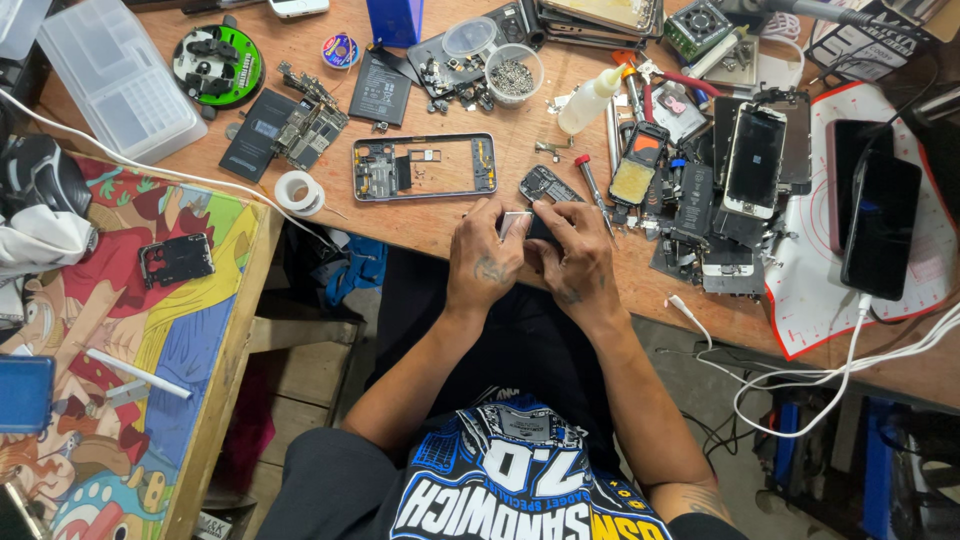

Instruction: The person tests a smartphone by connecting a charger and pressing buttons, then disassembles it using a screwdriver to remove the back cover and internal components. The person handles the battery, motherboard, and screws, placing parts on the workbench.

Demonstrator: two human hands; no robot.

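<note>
Left hand [487, 262] and right hand [577, 262] met at bench [420, 222] edge, fingers pinched together on small pale part [516, 222]. Part sat just below dark circuit board [547, 185], right of empty phone frame [424, 166]. Red-tipped screwdriver [591, 185] lay just beside right hand.

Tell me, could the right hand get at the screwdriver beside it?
Probably yes: the screwdriver lies on bare wood just beyond the right hand, nothing between. But both hands now pinch a small part.
</note>
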